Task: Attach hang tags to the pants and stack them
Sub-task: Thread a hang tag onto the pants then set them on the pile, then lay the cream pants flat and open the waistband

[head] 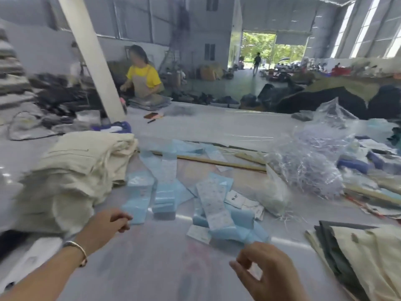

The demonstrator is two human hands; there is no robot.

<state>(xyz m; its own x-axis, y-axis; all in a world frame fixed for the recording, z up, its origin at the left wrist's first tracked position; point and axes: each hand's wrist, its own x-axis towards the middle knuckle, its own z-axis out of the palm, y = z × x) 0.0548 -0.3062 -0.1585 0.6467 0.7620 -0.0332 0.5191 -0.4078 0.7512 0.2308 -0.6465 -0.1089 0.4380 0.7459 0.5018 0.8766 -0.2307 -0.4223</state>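
Two hands reach over the counter [152, 268]. The left hand [108, 222] has its fingers curled, its grip pinching the near end of a blue tag [137, 198]. The right hand [267, 270] hovers with fingers loosely curled, holding nothing, beside more scattered tags [219, 216]. Cream pants [73, 170] sit stacked at left; a plastic bag [308, 161] lies at right.

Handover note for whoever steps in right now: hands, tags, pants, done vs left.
Left hand: fingers curled at the end of a blue hang tag; an actual grip can't be confirmed.
Right hand: loosely curled, pinching nothing clearly; blurred.
More blue tags lie scattered mid-table.
Cream pants stack at left; another pile of folded pants at right.
Which pile is tagged can't be told. No pants in front of the hands; next pair and tag to fetch.
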